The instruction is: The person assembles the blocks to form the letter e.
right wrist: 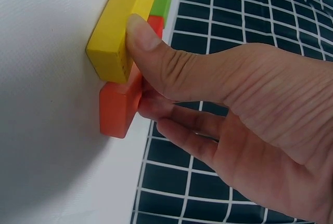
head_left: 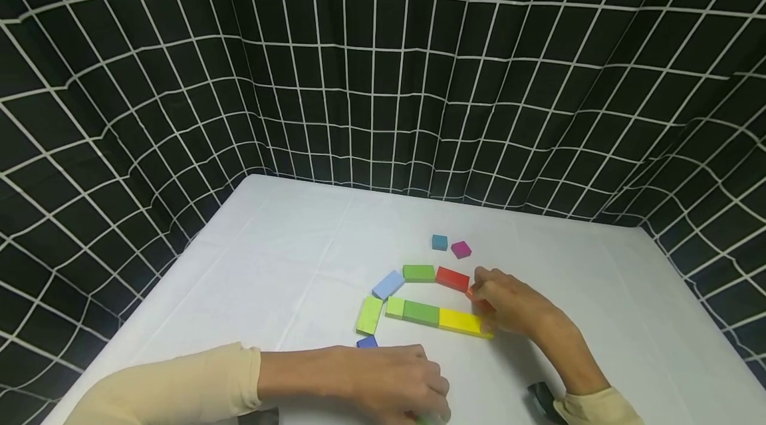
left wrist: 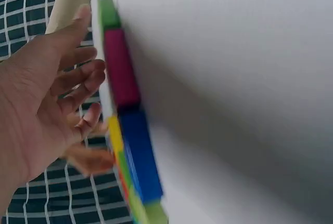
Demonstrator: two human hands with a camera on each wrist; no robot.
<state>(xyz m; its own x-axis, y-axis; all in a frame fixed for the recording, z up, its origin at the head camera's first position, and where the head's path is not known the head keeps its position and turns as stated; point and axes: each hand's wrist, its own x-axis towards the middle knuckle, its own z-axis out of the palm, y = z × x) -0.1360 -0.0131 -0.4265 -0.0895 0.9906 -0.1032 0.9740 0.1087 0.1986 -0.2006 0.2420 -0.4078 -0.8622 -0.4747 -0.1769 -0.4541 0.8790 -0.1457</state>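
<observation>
My left hand (head_left: 401, 382) hovers over the near part of the white table, its fingers loosely bent and holding nothing. In the left wrist view a green block (left wrist: 108, 13), a magenta block (left wrist: 121, 68) and a dark blue block (left wrist: 140, 154) lie end to end beside it. My right hand (head_left: 514, 302) pinches an orange block (right wrist: 119, 108) at the right end of a curved row. Its thumb (right wrist: 143, 34) lies against the end of a yellow block (head_left: 461, 321). A red block (head_left: 452, 279) sits just left of the orange one.
Along the curve lie a green block (head_left: 419, 273), a light blue block (head_left: 389, 284) and a light green block (head_left: 369, 315). Inside it, another green block (head_left: 421, 313) adjoins the yellow one. A teal cube (head_left: 439, 242) and a magenta cube (head_left: 461, 249) stand farther back. Gridded black cloth (head_left: 383, 79) surrounds the table.
</observation>
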